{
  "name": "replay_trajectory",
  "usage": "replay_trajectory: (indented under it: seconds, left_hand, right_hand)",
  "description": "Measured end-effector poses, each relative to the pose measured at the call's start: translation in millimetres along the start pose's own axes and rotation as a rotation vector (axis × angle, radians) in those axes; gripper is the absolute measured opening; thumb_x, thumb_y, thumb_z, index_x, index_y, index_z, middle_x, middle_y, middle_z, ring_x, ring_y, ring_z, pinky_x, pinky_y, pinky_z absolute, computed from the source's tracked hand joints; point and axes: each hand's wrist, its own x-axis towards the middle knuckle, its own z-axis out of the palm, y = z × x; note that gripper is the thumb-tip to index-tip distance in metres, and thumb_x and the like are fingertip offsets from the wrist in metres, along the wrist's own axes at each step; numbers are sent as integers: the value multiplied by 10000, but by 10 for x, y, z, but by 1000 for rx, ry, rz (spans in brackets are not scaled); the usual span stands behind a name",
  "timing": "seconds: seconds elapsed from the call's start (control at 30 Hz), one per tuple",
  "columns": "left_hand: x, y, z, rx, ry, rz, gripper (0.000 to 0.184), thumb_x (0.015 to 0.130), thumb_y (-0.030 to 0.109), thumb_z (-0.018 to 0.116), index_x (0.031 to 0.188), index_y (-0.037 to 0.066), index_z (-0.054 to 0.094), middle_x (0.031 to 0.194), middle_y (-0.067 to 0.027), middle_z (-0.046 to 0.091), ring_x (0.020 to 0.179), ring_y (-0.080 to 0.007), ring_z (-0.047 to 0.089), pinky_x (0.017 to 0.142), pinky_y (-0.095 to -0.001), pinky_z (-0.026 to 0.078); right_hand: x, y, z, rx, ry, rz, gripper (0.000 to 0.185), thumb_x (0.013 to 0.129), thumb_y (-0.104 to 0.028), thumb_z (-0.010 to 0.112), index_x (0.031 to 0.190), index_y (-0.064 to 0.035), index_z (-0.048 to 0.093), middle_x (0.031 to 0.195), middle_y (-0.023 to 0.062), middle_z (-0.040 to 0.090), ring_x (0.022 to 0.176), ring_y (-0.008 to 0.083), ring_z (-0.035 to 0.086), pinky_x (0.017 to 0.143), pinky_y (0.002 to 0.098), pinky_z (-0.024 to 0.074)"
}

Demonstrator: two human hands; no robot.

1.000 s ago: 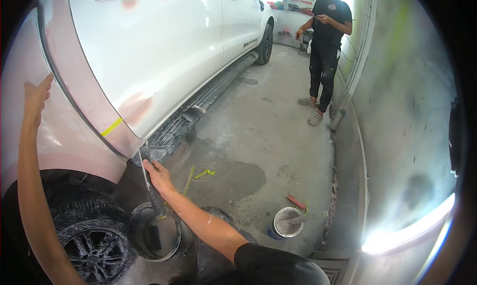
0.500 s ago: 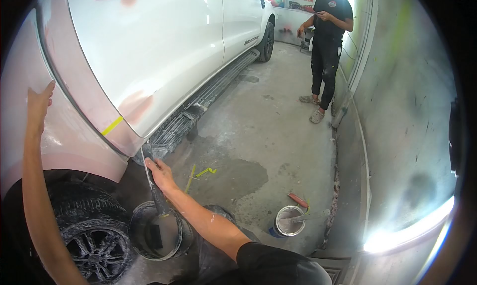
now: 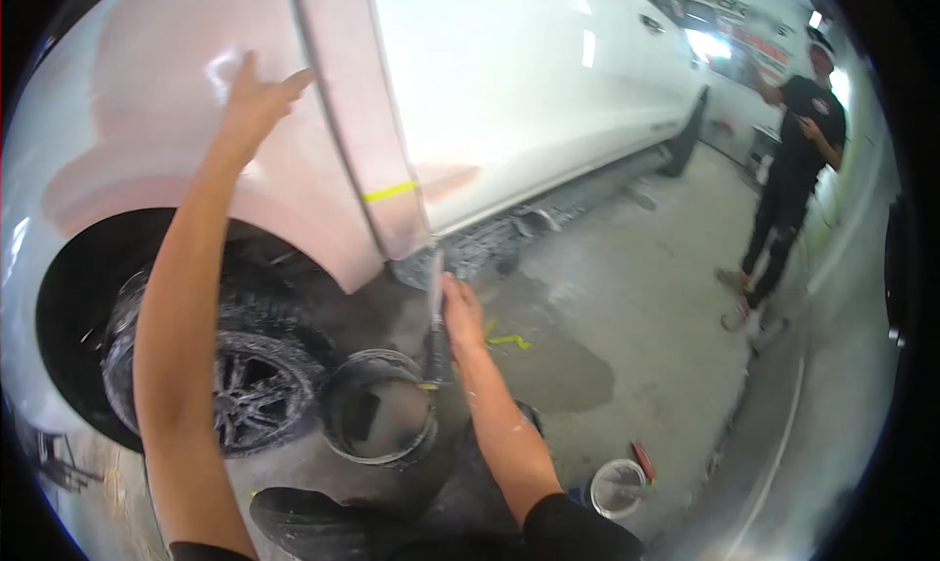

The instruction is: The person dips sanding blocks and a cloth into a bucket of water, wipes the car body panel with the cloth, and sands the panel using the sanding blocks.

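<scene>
My left hand (image 3: 262,106) is against the pinkish-grey sanded rear panel (image 3: 166,101) of a white pickup, thumb and fingers apart, holding nothing. In my right hand (image 3: 462,311) is a long, narrow grey sanding block (image 3: 438,331), held upright below the door's lower corner. The far side of its grip is hidden. Beneath it stands a black bucket (image 3: 431,439) of cloudy water with a dark rectangular piece inside. A strip of yellow tape (image 3: 390,192) crosses the panel edge beside the door (image 3: 490,91).
The dusty wheel (image 3: 259,390) stands left of the bucket. A running board (image 3: 578,209) lies under the door. On the floor are yellow tape scraps (image 3: 509,341), a small pail (image 3: 618,489) and a red-handled tool (image 3: 642,460). Another person (image 3: 793,160) stands at the right wall.
My view has swung left and tilted, so the truck and bucket appear further right. My left hand has shifted from the panel gap onto the panel's face. My right hand keeps the sanding block.
</scene>
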Motion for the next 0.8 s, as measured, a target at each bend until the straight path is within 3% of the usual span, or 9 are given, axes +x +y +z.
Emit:
replay_trajectory:
  seconds: [0.1, 0.17, 0.2, 0.27, 0.4, 0.43, 0.47, 0.6, 0.8]
  left_hand:
    - [-660, -330, 60, 133, -121, 130, 807, 979, 298, 739, 1606, -31, 352, 981, -74, 694, 786, -132, 590, 756, -288, 512]
    - [-1603, -777, 325, -238, -227, 59, 553, 991, 187, 714, 1477, -20, 549, 1029, -15, 676, 805, -89, 561, 734, -274, 502]
    - [-2017, -1020, 414, -192, -328, 212, 507, 969, 179, 744, 1415, -21, 609, 1011, -15, 674, 800, -85, 559, 724, -279, 505]
    - [-3075, -1586, 543, -153, -428, -206, 447, 925, 142, 778, 1331, -1, 660, 880, -12, 669, 787, -103, 595, 741, -303, 526]
    - [-5082, -2622, 920, -231, -364, -437, 357, 976, 177, 721, 1257, -35, 659, 807, -28, 679, 724, -127, 638, 705, -300, 532]
    - [-5533, -2686, 930, -578, -256, -549, 377, 988, 155, 723, 1293, -48, 635, 813, -30, 683, 743, -117, 647, 697, -289, 532]
    - [-5737, -2518, 893, -559, -229, -642, 374, 993, 120, 715, 1304, -63, 619, 836, -31, 687, 738, -106, 639, 686, -269, 525]
    - [-6071, -2225, 709, -507, -191, -839, 409, 997, 100, 718, 1334, -94, 590, 884, -41, 704, 742, -89, 639, 681, -249, 527]
    - [-6238, -2276, 642, -417, -194, -883, 364, 991, 109, 720, 1299, -66, 640, 853, -61, 718, 755, -110, 654, 707, -256, 529]
  right_hand:
    - [-187, -247, -21, 69, 36, 21, 888, 950, -526, 745, 1476, 146, 500, 1479, 291, 575, 1376, 323, 555, 1158, 384, 411]
    - [-79, -185, -65, 95, 54, 11, 891, 950, -524, 746, 1478, 148, 495, 1475, 292, 578, 1371, 323, 558, 1155, 382, 414]
    - [-58, -162, -60, 115, 50, 12, 892, 950, -523, 747, 1479, 149, 493, 1473, 292, 579, 1369, 323, 560, 1153, 381, 416]
    - [-180, -561, -76, 84, 92, -84, 875, 965, -511, 739, 1476, 153, 487, 1438, 270, 606, 1322, 302, 587, 1123, 371, 442]
    - [393, -1290, -124, 53, 240, -553, 616, 1010, -400, 710, 1379, 82, 611, 1194, 174, 708, 1076, 204, 636, 941, 333, 505]
    - [694, -1396, -166, -122, 370, -633, 616, 996, -397, 707, 1382, 74, 614, 1205, 199, 710, 1097, 246, 652, 970, 368, 506]
    - [913, -1537, -153, -144, 452, -577, 630, 956, -400, 703, 1410, 31, 628, 1324, 295, 676, 1256, 385, 640, 1095, 450, 464]
    - [1755, -1729, -287, -328, 440, -298, 613, 924, -433, 715, 1354, 2, 675, 1271, 252, 713, 1202, 392, 672, 1055, 455, 496]
    - [1961, -1190, -349, 29, 440, -368, 656, 964, -477, 718, 1378, 26, 638, 1279, 225, 696, 1173, 326, 664, 980, 444, 528]
